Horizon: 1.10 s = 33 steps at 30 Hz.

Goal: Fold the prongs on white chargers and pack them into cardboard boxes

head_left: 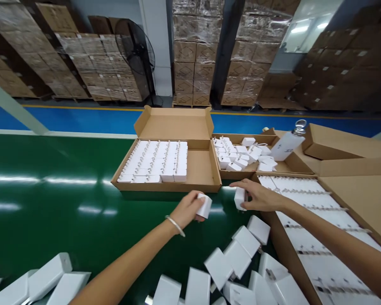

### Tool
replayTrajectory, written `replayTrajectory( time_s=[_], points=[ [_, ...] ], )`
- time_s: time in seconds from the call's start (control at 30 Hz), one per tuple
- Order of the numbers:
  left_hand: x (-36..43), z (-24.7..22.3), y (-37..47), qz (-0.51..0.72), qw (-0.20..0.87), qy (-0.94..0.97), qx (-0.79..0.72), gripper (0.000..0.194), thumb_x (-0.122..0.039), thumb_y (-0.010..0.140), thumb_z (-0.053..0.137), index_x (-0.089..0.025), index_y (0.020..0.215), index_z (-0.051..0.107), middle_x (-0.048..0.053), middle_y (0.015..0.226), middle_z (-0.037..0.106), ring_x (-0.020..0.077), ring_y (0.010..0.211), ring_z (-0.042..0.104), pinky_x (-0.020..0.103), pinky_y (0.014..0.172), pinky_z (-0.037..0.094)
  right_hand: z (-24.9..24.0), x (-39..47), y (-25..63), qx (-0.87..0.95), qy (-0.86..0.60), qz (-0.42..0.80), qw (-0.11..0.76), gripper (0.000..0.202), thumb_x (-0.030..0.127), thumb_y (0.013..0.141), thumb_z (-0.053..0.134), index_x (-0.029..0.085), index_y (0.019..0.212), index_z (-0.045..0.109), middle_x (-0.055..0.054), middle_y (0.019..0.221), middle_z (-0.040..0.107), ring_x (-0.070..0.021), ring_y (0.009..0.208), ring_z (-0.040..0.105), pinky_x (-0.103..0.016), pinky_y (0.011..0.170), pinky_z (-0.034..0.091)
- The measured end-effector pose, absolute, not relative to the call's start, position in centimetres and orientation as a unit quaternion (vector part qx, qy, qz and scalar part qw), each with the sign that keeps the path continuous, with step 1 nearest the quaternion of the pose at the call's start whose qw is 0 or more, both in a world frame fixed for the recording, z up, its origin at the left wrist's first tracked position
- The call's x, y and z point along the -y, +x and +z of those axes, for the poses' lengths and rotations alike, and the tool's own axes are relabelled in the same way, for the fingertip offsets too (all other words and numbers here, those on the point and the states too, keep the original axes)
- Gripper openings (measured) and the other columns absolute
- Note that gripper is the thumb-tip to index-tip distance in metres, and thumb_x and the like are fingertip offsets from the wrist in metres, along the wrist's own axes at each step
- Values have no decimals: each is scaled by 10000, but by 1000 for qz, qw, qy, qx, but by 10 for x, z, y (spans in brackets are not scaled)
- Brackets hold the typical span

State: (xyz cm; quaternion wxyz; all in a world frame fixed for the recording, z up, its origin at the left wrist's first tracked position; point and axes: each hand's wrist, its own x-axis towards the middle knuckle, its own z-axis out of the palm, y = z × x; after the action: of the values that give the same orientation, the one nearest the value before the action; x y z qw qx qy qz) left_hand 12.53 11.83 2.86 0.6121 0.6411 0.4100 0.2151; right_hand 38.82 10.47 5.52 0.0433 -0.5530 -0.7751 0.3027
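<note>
My left hand (189, 207), with a bangle at the wrist, is closed round a white plug-in charger (205, 206) above the green table. A second white charger (240, 198) is pinched between the thumb and fingers of my right hand (255, 195), with the index finger reaching over it. Just beyond my left hand lies an open cardboard box (203, 165). Rows of white chargers (152, 159) fill its left and middle parts, and bare cardboard shows at its right. Several loose chargers (236, 256) lie in a heap in front of my hands.
At the right is a large carton (281, 245) with packed rows of chargers. A box behind (292, 167) holds jumbled chargers and a white bottle (287, 144). More white chargers (49, 277) lie front left. A fan (138, 51) and stacked cartons (195, 55) stand beyond the table.
</note>
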Motion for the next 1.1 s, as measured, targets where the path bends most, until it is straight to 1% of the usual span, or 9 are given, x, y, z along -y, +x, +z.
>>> replayTrajectory(
  time_s=[0.07,0.17,0.27,0.37,0.43,0.53,0.73,0.93,1.1],
  points=[
    [-124,44,94,270,656,555,-434,328,-337,770,442,-179,1053,394,46,900,518,180,793,565,348,675,505,68,-111,375,707,-510,464,158,414,318,757,535,210,1150,462,-73,1073,498,-201,928,527,-301,746,450],
    [-138,62,57,316,603,555,-478,430,-277,696,563,-193,1077,382,42,940,521,180,772,577,336,649,513,77,-121,342,583,-422,635,281,350,467,816,443,190,1020,512,-60,992,538,-174,889,533,-298,748,452],
    [-158,70,37,327,512,593,-528,390,-339,683,593,-154,1003,468,46,878,552,161,695,570,282,578,498,70,-141,310,547,-419,641,338,400,530,800,442,156,889,551,-47,864,555,-140,785,530,-268,702,437],
    [-176,72,30,336,414,643,-550,449,-370,657,616,-162,1036,493,46,901,548,140,659,550,232,502,475,57,-166,288,607,-449,551,355,394,511,771,499,158,939,552,-37,858,560,-129,741,514,-250,655,415],
    [-185,72,30,330,367,653,-574,477,-378,673,589,-197,1097,465,46,947,533,121,593,534,217,419,449,51,-180,279,655,-477,476,343,393,476,757,524,162,994,529,-42,882,571,-138,732,519,-252,626,407],
    [-190,72,29,316,384,629,-597,343,-416,716,517,-175,957,552,48,911,549,107,539,510,226,390,446,48,-190,266,725,-495,388,280,318,404,746,532,162,950,542,-35,838,585,-145,693,523,-250,583,385],
    [-187,74,20,290,505,612,-535,652,-372,589,692,-156,1140,417,37,822,601,165,718,587,301,668,495,43,-192,244,782,-511,317,162,201,354,701,527,158,748,533,-27,733,552,-139,612,481,-233,486,324],
    [-206,86,36,57,154,796,-583,407,-541,661,510,-156,747,607,67,683,575,240,718,571,314,631,429,46,-191,245,783,-515,328,123,217,322,730,500,161,875,509,-50,837,575,-168,716,528,-252,581,395],
    [-229,83,61,-75,95,823,-555,410,-536,558,579,-157,712,604,95,780,611,249,736,570,288,587,408,77,-154,297,844,-475,246,34,304,163,727,478,154,1030,498,-103,1077,523,-225,963,507,-318,777,409]
  ],
)
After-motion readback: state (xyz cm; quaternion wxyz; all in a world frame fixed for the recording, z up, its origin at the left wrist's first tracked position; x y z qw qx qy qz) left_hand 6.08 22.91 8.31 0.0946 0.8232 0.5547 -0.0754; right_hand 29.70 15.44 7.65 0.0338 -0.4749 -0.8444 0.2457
